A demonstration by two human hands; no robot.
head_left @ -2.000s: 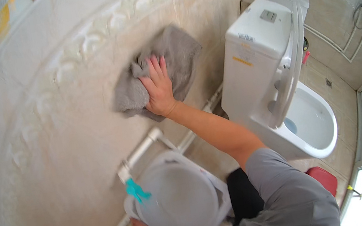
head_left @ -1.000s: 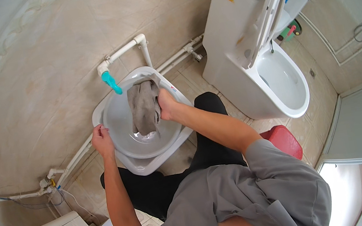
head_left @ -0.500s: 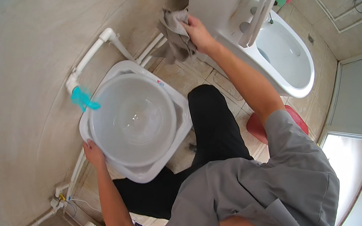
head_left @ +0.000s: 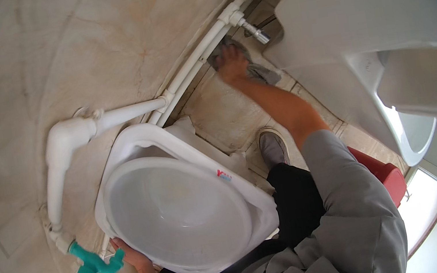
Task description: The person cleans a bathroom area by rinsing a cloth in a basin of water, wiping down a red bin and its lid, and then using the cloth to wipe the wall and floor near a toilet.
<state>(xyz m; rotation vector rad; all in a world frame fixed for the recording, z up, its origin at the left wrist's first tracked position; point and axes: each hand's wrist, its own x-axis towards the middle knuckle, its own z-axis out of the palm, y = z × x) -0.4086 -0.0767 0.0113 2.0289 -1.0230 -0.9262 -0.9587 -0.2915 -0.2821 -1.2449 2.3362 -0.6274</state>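
floor gap open | hemmed by pipes, toilet, basin

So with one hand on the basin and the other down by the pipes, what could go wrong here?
The right hand presses a grey cloth beside the metal pipe valve; knuckles could knock it. The left hand alone grips the rim of the white plastic basin, which might tip, though I can't tell what supports it.

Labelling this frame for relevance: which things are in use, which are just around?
In use:
right hand
grey cloth on the floor
left hand on the white basin

Just around:
toilet
white pipes
green tap
red stool
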